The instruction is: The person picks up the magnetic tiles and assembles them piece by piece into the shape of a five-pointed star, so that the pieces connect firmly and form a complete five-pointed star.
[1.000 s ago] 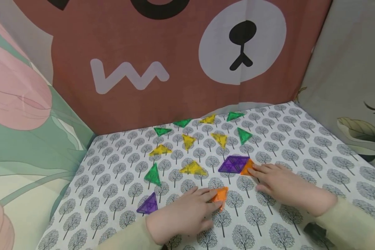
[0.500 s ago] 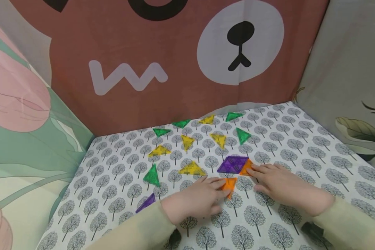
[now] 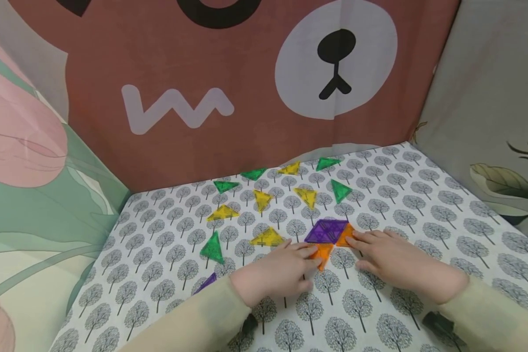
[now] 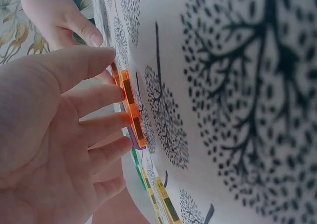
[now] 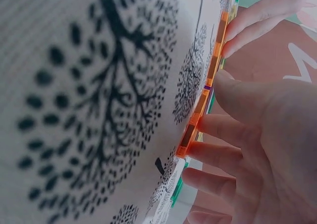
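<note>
Head view: left hand (image 3: 276, 274), fingers outstretched, touches a translucent orange plastic triangle (image 3: 324, 253) at the near edge of a translucent purple plastic parallelogram (image 3: 327, 231). Right hand (image 3: 393, 256), fingers extended, on a second orange triangle (image 3: 344, 239), parallelogram's right end. White tree-print cloth (image 3: 330, 305) beneath. Left wrist: fingers apart, tips along orange. Right wrist: fingers spread, two at orange edge.
</note>
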A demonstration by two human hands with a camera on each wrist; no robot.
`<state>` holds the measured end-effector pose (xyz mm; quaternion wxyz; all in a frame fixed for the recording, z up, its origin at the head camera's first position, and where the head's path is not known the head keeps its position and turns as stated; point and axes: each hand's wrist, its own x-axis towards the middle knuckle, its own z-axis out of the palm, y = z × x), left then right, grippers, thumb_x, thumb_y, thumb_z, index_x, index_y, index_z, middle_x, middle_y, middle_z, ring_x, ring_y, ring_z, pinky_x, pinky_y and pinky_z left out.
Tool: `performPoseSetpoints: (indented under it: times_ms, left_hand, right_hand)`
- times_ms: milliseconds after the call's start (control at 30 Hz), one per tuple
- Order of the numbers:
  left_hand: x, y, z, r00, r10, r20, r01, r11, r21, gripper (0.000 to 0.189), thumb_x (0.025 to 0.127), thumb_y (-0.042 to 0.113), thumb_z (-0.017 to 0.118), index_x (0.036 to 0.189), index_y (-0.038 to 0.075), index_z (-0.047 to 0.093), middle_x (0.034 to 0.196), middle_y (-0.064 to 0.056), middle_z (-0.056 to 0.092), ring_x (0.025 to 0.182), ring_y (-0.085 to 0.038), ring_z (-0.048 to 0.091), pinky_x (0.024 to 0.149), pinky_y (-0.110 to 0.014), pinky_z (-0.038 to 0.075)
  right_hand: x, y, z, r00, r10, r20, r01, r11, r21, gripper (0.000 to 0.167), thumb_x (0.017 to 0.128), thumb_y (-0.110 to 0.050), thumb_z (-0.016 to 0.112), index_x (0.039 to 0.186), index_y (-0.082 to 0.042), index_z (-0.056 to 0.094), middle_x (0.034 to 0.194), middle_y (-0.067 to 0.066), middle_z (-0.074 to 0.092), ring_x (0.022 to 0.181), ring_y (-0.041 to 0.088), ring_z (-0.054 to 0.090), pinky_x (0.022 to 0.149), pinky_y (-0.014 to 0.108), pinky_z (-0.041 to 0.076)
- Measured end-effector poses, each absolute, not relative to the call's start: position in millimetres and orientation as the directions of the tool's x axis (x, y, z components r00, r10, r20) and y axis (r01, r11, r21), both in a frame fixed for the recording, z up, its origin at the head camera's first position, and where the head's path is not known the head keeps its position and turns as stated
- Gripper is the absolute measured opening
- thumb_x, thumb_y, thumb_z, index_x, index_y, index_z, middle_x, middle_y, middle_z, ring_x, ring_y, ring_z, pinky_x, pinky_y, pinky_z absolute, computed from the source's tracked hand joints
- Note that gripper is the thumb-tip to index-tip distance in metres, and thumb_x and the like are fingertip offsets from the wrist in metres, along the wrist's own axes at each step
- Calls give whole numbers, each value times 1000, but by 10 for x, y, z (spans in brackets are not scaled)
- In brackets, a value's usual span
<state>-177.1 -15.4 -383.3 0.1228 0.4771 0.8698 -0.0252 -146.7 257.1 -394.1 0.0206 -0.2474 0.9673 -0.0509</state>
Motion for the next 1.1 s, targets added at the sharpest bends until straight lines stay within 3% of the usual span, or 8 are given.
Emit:
performPoseSetpoints:
  times_ms: [333, 633, 733, 933, 1100]
  left_hand:
    - [-1757, -194, -3824, -539, 811, -226, 817, 569, 91, 58, 99, 44, 56, 150, 20, 44, 159, 0, 29, 146, -23, 22, 118, -53, 14]
    - [-1478, -618, -3668, -562, 807, -180, 793, 588, 161, 50, 101, 42, 54, 149, 30, 45, 157, 1, 35, 143, -25, 31, 117, -53, 18]
    - [-1346, -865, -3576, -611, 772, -173, 750, 635, 184, 48, 100, 41, 55, 147, 29, 49, 155, 0, 38, 142, -26, 33, 116, -54, 20]
    - [-1088, -1390, -3458, -775, 625, -89, 613, 779, 133, 46, 96, 38, 62, 138, 20, 60, 141, -9, 53, 131, -30, 46, 113, -59, 26]
    - [-938, -1747, -3516, -855, 514, -65, 504, 855, 124, 44, 94, 31, 66, 134, 14, 63, 133, -14, 57, 125, -35, 50, 109, -64, 29]
  right_hand:
    - [-1494, 2540, -3942, -864, -503, -4, -500, 860, -96, 64, 94, -47, 60, 141, -4, 53, 145, 20, 47, 129, 45, 45, 106, 67, 29]
    - [-1512, 2501, -3937, -864, -504, -16, -498, 858, -128, 63, 95, -45, 61, 141, -3, 53, 144, 21, 47, 128, 46, 45, 106, 69, 28]
    - [-1512, 2498, -3920, -862, -506, -23, -499, 856, -134, 62, 95, -45, 61, 141, -3, 53, 144, 21, 48, 129, 47, 44, 105, 68, 29]
    - [-1514, 2514, -3923, -867, -496, -44, -486, 863, -136, 62, 96, -46, 59, 142, -5, 53, 144, 21, 48, 128, 48, 44, 105, 69, 29]
    - [-1504, 2540, -3942, -885, -463, -55, -454, 882, -123, 63, 96, -46, 60, 142, -5, 52, 145, 22, 46, 129, 49, 42, 106, 69, 27]
